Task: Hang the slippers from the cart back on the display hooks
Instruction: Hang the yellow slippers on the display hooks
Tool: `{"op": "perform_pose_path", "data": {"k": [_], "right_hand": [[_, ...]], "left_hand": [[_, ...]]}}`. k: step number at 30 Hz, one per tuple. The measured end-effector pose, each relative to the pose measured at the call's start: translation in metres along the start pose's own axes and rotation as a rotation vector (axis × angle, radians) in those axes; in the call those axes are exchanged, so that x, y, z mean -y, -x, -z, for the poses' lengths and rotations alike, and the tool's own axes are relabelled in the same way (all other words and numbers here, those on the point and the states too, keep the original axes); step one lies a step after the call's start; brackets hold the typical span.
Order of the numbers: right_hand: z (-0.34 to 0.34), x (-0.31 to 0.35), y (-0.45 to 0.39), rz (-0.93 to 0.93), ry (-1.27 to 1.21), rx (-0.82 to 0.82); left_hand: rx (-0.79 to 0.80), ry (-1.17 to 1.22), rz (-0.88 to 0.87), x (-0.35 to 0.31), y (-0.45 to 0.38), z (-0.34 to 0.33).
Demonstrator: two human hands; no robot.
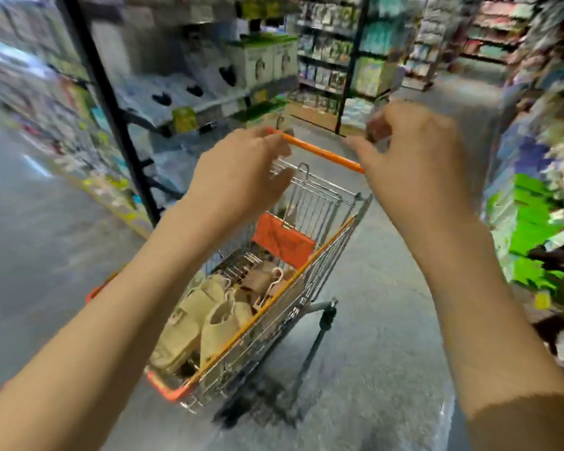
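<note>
both hands (pixel 238 177) (pixel 414 157), fingers curled at cart handle (pixel 323 153)

Single head-worn wide-angle view, looks forward and down along a shop aisle. Both hands, left (pixel 238 177) and right (pixel 414 164), sit close to the lens at frame centre, forearms running in from the bottom corners. Cart (pixel 326 222) just below them, tilted in frame. Shelves (pixel 209 89) further off, edges blurred and bent
</note>
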State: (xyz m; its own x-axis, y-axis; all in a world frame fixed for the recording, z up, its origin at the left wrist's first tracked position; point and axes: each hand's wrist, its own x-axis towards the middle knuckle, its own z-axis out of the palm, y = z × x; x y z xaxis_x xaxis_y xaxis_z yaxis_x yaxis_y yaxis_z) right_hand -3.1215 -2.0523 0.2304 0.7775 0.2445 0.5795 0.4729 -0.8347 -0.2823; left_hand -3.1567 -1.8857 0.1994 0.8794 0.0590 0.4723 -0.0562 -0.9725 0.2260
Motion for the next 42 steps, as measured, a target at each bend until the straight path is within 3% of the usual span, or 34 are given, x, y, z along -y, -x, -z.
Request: {"op": "perform_pose_path", "data": {"k": [16,24,35,42], "right_hand": [[-0.184,0.079,0.021,0.345,-0.235,0.487],[-0.305,0.048,0.017,0.335,-0.209,0.774],[-0.456,-0.007,0.068,0.199,-0.153,1.158],[-0.508,-0.025,0.083,0.266,-0.022,1.316]], "left_hand": [[0.179,-0.146,0.629,0.118,0.107,-0.051],[0.263,0.027,0.909,0.168,0.108,-0.166],[0.519,0.085,1.017,0.189,0.120,-0.309],[0.654,0.166,1.095,0.193,0.128,-0.354]]}}
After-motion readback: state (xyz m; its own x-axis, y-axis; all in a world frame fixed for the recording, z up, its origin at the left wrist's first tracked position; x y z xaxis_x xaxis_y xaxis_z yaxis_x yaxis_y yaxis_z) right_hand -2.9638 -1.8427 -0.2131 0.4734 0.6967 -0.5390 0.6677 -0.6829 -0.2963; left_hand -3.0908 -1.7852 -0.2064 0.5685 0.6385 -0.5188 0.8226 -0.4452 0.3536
